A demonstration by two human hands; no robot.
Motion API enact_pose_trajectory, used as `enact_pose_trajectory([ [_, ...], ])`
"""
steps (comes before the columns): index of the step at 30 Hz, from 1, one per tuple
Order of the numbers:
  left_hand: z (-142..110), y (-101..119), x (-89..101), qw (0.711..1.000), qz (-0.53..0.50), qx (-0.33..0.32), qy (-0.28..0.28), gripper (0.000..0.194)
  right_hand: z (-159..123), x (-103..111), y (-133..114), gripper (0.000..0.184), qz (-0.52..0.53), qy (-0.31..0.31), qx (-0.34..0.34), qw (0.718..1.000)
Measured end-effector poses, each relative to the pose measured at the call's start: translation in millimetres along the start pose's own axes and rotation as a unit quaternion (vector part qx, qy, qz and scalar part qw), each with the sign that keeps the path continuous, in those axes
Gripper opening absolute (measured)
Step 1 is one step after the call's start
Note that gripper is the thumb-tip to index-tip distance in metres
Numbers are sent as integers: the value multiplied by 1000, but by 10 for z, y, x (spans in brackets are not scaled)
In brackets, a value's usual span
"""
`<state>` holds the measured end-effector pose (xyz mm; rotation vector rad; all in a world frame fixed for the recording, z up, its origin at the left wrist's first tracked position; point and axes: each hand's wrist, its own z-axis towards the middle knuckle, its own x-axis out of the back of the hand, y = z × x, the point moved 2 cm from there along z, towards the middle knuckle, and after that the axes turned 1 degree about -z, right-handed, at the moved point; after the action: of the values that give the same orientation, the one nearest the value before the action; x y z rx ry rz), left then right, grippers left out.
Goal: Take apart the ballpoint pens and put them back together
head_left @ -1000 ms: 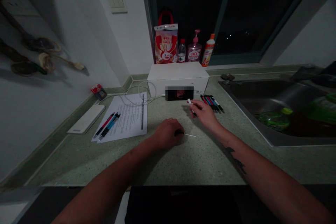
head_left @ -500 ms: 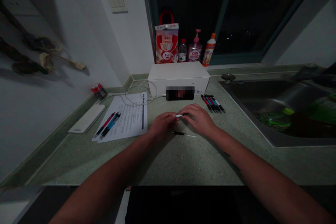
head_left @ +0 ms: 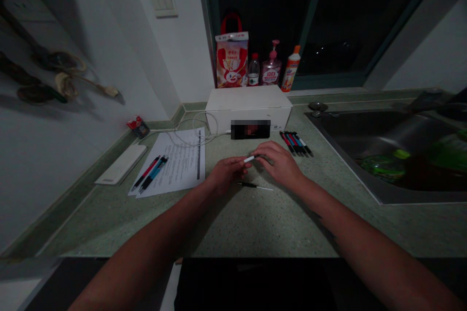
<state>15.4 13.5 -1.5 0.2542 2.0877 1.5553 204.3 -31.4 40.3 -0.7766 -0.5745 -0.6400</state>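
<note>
A white pen barrel [head_left: 249, 159] with a dark end is held between my two hands above the counter. My left hand [head_left: 228, 171] is closed on its white part. The fingertips of my right hand [head_left: 279, 161] pinch the dark end, partly hiding it. Just below my hands lies a black pen piece with a thin white refill [head_left: 255, 186] sticking out to the right. Several pens [head_left: 296, 144] lie side by side to the right of my right hand. More pens [head_left: 153, 175] rest on printed paper [head_left: 182, 163] at the left.
A phone [head_left: 250, 131] leans against a white box [head_left: 248, 99], with a white cable [head_left: 182, 129] running left. A white flat case [head_left: 121, 164] lies by the left wall. The sink [head_left: 350, 155] is at the right. Bottles [head_left: 271, 70] and a red bag [head_left: 232, 60] stand behind the box.
The right hand has shifted slightly, and more of the white barrel shows between the hands. Its dark end now shows less. The pens on the counter have not moved.
</note>
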Motion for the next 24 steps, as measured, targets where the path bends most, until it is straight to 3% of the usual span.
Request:
enact_pose_trajectory([
  [7, 81, 50, 101, 980, 169, -70, 81, 19, -28, -63, 139, 15, -66, -72, -88, 991],
  [11, 94, 87, 152, 952, 263, -106, 116, 14, -40, -154, 292, 10, 70, -26, -200, 977],
  [13, 87, 87, 152, 937, 309, -122, 110, 12, -38, -201, 353, 11, 164, 1, -242, 956],
  [15, 83, 75, 139, 911, 373, -152, 90, 11, -36, -215, 379, 11, 195, 12, -262, 945],
  [20, 103, 18, 103, 795, 550, -254, 32, 9, -41, -145, 304, 10, -6, -68, -201, 977],
  [24, 119, -6, 97, 754, 603, -259, 20, 12, -55, -154, 262, 12, -99, -141, -159, 972],
])
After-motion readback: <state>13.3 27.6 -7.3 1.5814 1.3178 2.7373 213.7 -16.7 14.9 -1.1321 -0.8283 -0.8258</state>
